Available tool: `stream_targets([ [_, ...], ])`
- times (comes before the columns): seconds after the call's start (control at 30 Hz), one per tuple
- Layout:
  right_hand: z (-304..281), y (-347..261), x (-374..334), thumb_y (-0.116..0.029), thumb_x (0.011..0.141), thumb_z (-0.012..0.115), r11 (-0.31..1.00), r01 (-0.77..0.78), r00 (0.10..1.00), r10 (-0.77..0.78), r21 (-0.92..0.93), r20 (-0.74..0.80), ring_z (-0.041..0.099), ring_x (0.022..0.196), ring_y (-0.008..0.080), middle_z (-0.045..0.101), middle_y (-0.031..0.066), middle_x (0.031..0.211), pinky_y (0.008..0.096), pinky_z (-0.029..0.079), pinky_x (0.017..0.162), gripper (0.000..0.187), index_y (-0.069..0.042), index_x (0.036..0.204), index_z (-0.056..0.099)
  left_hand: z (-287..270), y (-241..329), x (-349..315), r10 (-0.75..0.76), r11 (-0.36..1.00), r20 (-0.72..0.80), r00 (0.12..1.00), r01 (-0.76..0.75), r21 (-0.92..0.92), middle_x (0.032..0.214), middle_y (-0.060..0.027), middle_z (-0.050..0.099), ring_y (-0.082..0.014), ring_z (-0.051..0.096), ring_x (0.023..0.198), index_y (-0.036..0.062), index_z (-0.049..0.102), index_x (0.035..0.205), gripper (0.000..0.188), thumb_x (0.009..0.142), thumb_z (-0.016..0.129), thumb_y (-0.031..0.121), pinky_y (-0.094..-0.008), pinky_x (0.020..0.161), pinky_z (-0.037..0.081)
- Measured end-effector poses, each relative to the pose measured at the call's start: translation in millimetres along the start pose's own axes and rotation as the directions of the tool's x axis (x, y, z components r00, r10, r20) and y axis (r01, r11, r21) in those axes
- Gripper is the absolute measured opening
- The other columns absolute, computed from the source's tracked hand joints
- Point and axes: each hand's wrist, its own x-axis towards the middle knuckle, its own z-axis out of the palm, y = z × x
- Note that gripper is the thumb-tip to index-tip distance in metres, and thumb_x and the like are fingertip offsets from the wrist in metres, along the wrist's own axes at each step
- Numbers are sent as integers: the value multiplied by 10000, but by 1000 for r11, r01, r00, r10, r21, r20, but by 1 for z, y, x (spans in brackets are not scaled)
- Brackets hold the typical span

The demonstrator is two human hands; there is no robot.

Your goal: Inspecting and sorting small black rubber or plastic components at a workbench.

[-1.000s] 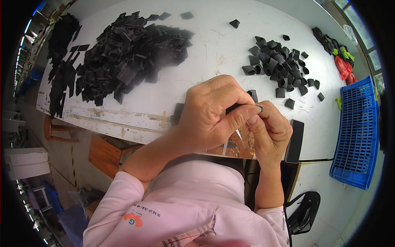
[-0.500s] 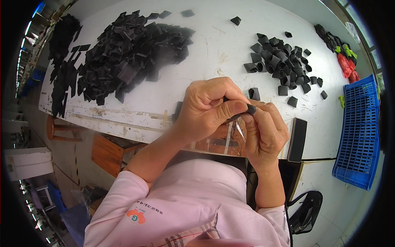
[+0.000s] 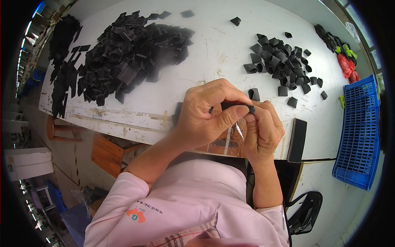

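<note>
My left hand (image 3: 205, 117) and right hand (image 3: 263, 129) have risen a little over the last second and drawn tighter together; a second ago they were lower against the near edge of the worktop (image 3: 214, 53), with the fingers looser. Now both pinch the same small black piece (image 3: 234, 107), which shows as a short dark strip running from the left forefinger and thumb across to the right fingertips. I judge from that shift that the piece is being folded or rolled into shape between the fingers, and the shaping looks well along rather than just begun.

The left hand is closed narrowly on the piece, thumb pressed up beneath it. The right hand is also closed on it, fingers curled in, gripping the right end. A thin pale sliver (image 3: 238, 131) hangs below between the two hands; I cannot tell what it is.

The piece itself sits in the air just above the near edge of the worktop, touching both hands and nothing else. One loose black piece (image 3: 254, 94) lies on the worktop just beyond the knuckles. Further off to the right is a heap of small folded black pieces (image 3: 284, 66), and well apart to the left a much larger pile of flat black pieces (image 3: 127, 57). A dark flat slab (image 3: 297, 140) rests at the worktop edge beside my right wrist, and a blue crate (image 3: 358, 131) stands to the far right.
</note>
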Motion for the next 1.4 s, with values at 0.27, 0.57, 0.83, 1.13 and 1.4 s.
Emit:
stream_targets([
  [0.27,-28,-16,20,-36,796,643,966,-193,970,162,170,184,533,580,151,571,55,666,246,401,485,69,-12,859,654,4,13,-2,-17,998,-105,994,23,61,693,-33,608,-75,518,568,25,625,787,101,819,669,110,-214,500,398],
  [0.57,-14,-6,16,-23,720,666,999,33,992,-35,23,121,490,551,183,544,61,654,288,379,476,98,-5,802,615,5,16,-8,-95,991,-121,988,106,88,614,-36,560,-71,481,509,22,590,737,145,813,677,109,-220,481,381],
  [0.83,2,8,-6,-5,665,689,992,122,991,-123,-17,-56,479,556,195,542,73,678,290,371,467,162,14,806,611,12,11,-9,45,991,-121,992,-29,127,692,-59,578,-112,533,552,16,627,829,80,792,677,65,-237,475,401],
  [1.13,4,2,-3,-4,667,704,984,160,984,-166,-79,-68,486,549,189,543,72,685,289,372,453,179,13,824,620,5,6,-9,84,986,-23,996,-80,149,721,-57,592,-99,566,615,4,646,905,103,805,652,30,-217,529,435],
  [1.4,-7,-7,-3,-12,740,677,995,71,997,-72,-69,-11,526,565,202,549,85,681,290,407,466,115,13,835,618,12,-4,-8,-84,958,-46,995,68,-280,769,-15,603,-59,544,684,19,662,885,74,842,606,-3,-198,600,436],
])
